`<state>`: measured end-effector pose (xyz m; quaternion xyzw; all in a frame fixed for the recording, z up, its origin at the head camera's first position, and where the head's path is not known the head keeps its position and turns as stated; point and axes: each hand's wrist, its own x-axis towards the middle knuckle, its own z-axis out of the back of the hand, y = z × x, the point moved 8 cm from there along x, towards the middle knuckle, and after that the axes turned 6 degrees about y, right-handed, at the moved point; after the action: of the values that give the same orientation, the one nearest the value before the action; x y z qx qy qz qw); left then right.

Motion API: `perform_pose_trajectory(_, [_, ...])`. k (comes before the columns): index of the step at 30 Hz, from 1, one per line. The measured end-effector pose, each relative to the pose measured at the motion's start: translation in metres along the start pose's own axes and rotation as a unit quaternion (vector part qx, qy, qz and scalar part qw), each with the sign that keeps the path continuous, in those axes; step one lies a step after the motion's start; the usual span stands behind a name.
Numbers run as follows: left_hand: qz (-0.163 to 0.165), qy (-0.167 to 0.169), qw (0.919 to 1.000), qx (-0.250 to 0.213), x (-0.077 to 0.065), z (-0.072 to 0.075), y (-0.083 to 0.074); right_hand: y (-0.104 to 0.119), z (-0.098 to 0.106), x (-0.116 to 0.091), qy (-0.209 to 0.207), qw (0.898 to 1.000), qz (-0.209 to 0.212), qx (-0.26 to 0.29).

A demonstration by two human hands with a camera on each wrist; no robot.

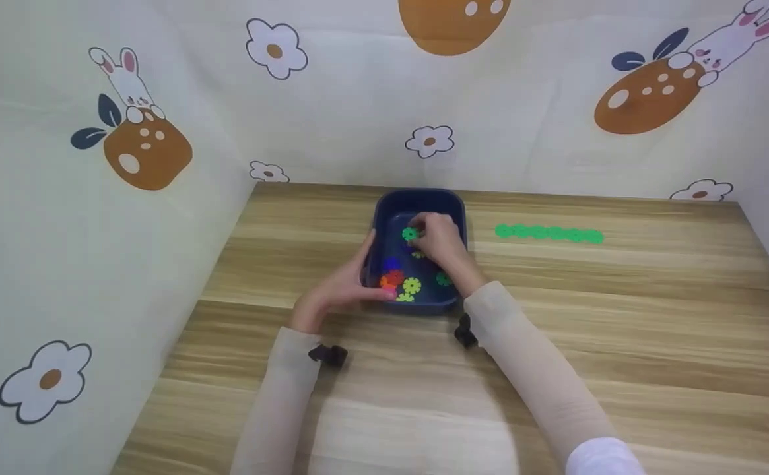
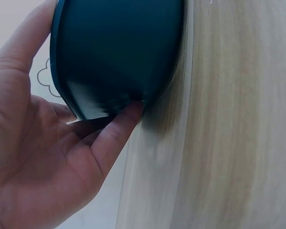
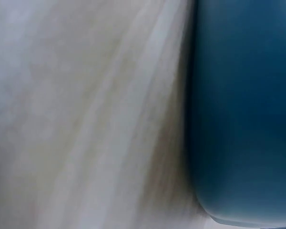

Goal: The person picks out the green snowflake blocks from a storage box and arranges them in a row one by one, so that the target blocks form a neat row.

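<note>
A dark blue plastic bin (image 1: 417, 308) stands on the wooden table with several colourful flower-shaped discs inside. My left hand (image 1: 344, 284) grips the bin's left side, thumb along the near end and fingers against the outer wall. In the left wrist view, the fingers of that hand (image 2: 52, 157) hold the bin's wall (image 2: 119, 47) near its bottom. Reaching over the right rim, my right hand (image 1: 441, 239) pinches a green disc (image 1: 410, 234) inside the bin. The right wrist view shows only the bin's outer wall (image 3: 243, 109) and the table; the hand is outside it.
Right of the bin, a row of joined green discs (image 1: 549, 233) lies on the table (image 1: 622, 316). Yellow-green (image 1: 412, 285), red (image 1: 395, 276) and blue discs (image 1: 392, 264) gather at the bin's near left. A patterned cloth (image 1: 358, 99) hangs behind the table.
</note>
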<state>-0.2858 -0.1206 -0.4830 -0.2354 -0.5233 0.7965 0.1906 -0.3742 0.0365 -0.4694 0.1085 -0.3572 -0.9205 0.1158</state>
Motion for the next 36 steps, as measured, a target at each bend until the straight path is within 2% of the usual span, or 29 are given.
perform_pose_trajectory(3, [-0.007,0.0,0.9999,0.008,0.0,0.0,-0.001,0.002,0.002,-0.002,-0.011,1.0,0.005,0.019])
perform_pose_trajectory(7, [0.012,-0.006,0.9997,0.019,0.001,0.002,0.004,0.005,0.005,-0.004,-0.019,0.999,0.018,0.035])
perform_pose_trajectory(10, [0.014,-0.009,0.9996,0.021,0.001,0.002,0.004,0.008,0.008,-0.005,-0.027,0.998,0.032,0.04])
perform_pose_trajectory(14, [0.009,-0.007,0.9998,0.018,0.002,0.001,0.004,0.01,0.013,-0.007,-0.037,0.997,0.042,0.053])
perform_pose_trajectory(25, [0.021,-0.005,0.9998,0.005,-0.001,0.001,0.004,0.011,0.03,-0.012,-0.068,0.992,0.065,0.084])
perform_pose_trajectory(33, [0.028,-0.013,0.9984,0.049,0.0,0.003,0.006,0.011,0.048,-0.014,-0.093,0.988,0.075,0.102])
perform_pose_trajectory(36, [0.031,-0.015,0.9984,0.045,0.0,0.003,0.006,0.008,0.055,-0.015,-0.097,0.987,0.07,0.107])
